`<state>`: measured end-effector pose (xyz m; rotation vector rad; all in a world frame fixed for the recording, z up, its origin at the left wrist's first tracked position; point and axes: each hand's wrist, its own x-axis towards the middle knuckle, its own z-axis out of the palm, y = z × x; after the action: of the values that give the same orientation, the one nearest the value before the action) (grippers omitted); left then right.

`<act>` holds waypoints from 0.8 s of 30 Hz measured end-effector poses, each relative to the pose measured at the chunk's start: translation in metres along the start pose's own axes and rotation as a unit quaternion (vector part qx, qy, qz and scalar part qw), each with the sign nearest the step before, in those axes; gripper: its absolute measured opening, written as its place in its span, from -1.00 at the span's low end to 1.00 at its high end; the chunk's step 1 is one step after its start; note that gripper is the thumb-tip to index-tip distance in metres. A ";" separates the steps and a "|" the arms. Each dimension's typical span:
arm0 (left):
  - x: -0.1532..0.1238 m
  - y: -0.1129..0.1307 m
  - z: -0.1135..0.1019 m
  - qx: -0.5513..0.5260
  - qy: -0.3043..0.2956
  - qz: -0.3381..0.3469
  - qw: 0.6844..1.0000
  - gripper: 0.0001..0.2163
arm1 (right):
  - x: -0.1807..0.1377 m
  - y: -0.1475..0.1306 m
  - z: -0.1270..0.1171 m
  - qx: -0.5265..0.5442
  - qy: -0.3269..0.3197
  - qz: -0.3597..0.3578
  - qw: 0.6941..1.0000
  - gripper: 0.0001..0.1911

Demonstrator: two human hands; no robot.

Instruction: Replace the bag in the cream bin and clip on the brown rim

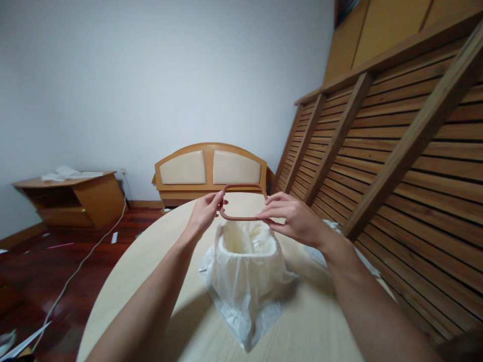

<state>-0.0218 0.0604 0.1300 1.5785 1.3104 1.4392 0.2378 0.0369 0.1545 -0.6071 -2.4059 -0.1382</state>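
Note:
Between my two hands is a thin brown ring [241,218], a rectangular frame with rounded corners. My left hand [207,210] pinches its left side between thumb and fingers. On the opposite side my right hand [289,215] grips it with the fingers along the edge. Just below the ring stands a bin [247,255] with a whitish plastic bag [245,286] lining it. The bag's top is folded outward over the rim and drapes down around the outside, a pointed corner spreading on the table toward me. The ring is held above the bin's opening, apart from it.
The bin stands on a round pale wooden table [143,266]. More plastic [320,256] lies at the table's right, partly behind my right arm. A slatted wooden panel [377,151] leans close on the right. Beyond are a headboard [209,168] and a low cabinet [94,201]; a cable [81,264] crosses the floor.

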 end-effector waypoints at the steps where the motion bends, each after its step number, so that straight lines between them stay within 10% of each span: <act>1: 0.000 0.000 0.000 -0.007 0.001 -0.001 1.000 -0.41 | 0.001 -0.004 -0.001 0.003 -0.008 -0.011 1.000 -0.78; 10: -0.002 0.002 0.002 -0.028 0.008 0.027 0.999 -0.51 | 0.000 -0.012 -0.009 0.041 0.040 0.009 0.998 -0.81; 18: -0.009 0.011 0.004 -0.071 -0.001 0.046 0.996 -0.44 | -0.001 0.000 -0.006 0.027 0.219 0.244 0.944 -0.75; 24: -0.013 0.015 0.008 -0.088 -0.019 0.052 0.995 -0.42 | -0.003 0.005 0.000 0.141 0.167 0.294 0.930 -0.55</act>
<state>-0.0087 0.0446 0.1375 1.5688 1.0621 1.5344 0.2422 0.0404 0.1529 -1.0407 -1.7837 0.3297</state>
